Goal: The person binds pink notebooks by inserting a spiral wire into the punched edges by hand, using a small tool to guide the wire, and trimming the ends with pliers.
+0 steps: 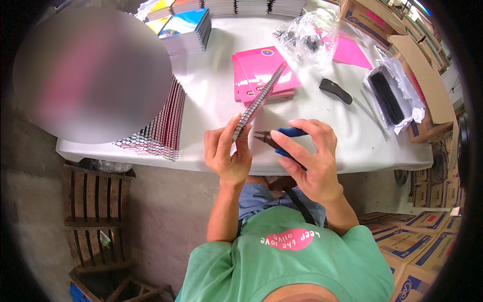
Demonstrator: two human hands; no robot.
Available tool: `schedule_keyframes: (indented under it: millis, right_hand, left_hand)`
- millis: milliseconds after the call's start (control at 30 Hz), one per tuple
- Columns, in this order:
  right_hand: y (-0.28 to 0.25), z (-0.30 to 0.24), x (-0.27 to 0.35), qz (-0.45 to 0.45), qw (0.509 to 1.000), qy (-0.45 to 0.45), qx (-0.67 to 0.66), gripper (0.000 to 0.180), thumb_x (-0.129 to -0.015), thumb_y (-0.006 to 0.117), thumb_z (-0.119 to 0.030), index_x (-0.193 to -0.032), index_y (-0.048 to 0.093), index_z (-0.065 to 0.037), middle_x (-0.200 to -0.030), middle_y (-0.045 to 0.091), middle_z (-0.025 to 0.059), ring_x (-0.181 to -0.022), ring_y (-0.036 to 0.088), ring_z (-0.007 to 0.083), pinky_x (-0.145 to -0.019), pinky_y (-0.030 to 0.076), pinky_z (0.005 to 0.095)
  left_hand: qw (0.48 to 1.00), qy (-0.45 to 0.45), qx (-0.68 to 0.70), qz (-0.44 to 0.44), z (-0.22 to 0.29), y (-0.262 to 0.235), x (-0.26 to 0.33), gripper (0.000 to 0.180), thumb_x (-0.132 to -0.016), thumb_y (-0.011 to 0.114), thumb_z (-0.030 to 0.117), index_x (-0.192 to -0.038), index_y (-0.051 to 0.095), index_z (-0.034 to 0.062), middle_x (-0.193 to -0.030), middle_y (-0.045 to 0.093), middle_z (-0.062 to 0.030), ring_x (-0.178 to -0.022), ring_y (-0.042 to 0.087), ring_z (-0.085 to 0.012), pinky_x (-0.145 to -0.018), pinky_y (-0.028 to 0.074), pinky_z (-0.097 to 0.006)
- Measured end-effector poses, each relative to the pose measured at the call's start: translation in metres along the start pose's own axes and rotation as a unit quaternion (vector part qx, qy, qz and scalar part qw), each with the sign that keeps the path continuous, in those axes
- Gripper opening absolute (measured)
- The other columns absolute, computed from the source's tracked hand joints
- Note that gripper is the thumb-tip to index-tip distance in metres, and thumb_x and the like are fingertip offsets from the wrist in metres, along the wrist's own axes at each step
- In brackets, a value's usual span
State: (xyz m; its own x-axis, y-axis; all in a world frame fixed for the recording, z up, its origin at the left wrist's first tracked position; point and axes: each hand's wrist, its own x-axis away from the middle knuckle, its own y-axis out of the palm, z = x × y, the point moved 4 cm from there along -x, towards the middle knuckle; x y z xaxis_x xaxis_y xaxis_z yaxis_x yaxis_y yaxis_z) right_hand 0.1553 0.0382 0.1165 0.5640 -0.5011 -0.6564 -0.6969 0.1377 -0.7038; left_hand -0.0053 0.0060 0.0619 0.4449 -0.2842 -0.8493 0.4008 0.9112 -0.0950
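Observation:
My left hand (226,156) is closed on the lower end of a spiral-bound notebook (261,98), held edge-on with its wire spine facing up. The notebook slants away over the table toward the pink stack. In my right hand (322,168) is a pair of pliers (289,132) with blue handles and dark jaws. The handles are spread, and the jaws point at the near end of the spine, apart from it by a small gap. Just beyond lie several pink notebooks (246,75), loosely stacked on the white-covered table (211,70).
At left stands a stack of spiral notebooks (171,121), partly hidden by a blurred patch. Blue-covered notebooks (186,25) sit farther back. To the right are a dark curved tool (335,90), loose wire coils (370,116), a box of black coils (387,98) and clear plastic (307,38). Cartons (417,241) fill the lower right.

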Motion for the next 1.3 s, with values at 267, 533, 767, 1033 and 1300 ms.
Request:
schedule_keyframes:
  millis: [267,533,767,1033,1300]
  right_hand:
    - [0.010,-0.008,-0.007,-0.031,0.999,0.010,0.008,0.034,-0.081,0.063,-0.031,-0.115,0.063,-0.027,-0.111,0.052,0.0028,-0.101,0.048,0.0237,-0.089,0.032,0.0458]
    - [0.037,0.004,0.013,-0.240,0.630,0.347,-0.652,0.037,-0.095,0.049,-0.029,-0.124,0.053,-0.007,-0.088,0.061,0.0061,-0.081,0.058,0.0160,-0.069,0.046,0.0270]
    - [0.035,0.026,0.027,-0.148,0.960,0.129,-0.197,0.036,-0.086,0.058,-0.025,-0.120,0.056,-0.012,-0.106,0.052,0.0173,-0.100,0.052,0.0327,-0.082,0.041,0.0402]
    - [0.038,0.131,0.095,-0.166,0.930,0.224,0.239,0.047,-0.090,0.052,-0.038,-0.133,0.045,-0.022,-0.126,0.044,0.0126,-0.125,0.037,0.0300,-0.100,0.020,0.0607]
    - [0.048,0.097,-0.034,0.133,0.661,0.189,-0.714,0.071,-0.082,0.069,-0.019,-0.140,0.029,-0.008,-0.137,0.040,0.0111,-0.123,0.044,0.0228,-0.099,0.042,0.0362]
  left_hand:
    - [1.000,-0.009,0.029,-0.004,0.001,0.001,0.002,0.046,-0.062,0.074,-0.005,-0.106,0.067,0.0070,-0.074,0.061,-0.0017,-0.064,0.048,-0.0155,-0.057,0.038,-0.027]
    - [1.000,0.001,-0.016,0.027,0.004,-0.002,0.008,0.045,-0.058,0.074,-0.007,-0.101,0.069,0.0060,-0.071,0.059,-0.0016,-0.064,0.046,-0.0159,-0.055,0.036,-0.027]
    - [0.978,-0.131,0.120,0.108,-0.022,-0.012,0.001,0.049,-0.076,0.073,0.002,-0.121,0.053,-0.0010,-0.079,0.052,0.0000,-0.066,0.046,-0.0069,-0.054,0.039,-0.020]
    - [0.959,-0.146,0.205,0.127,-0.003,-0.030,-0.031,0.053,-0.095,0.049,0.011,-0.141,0.024,0.0045,-0.089,0.053,-0.0038,-0.064,0.041,-0.0025,-0.061,0.036,-0.015]
    - [0.927,-0.092,0.345,0.113,0.040,-0.052,-0.069,0.032,-0.094,0.047,0.009,-0.125,0.042,0.0031,-0.103,0.052,-0.0095,-0.088,0.053,-0.0098,-0.080,0.046,-0.024]
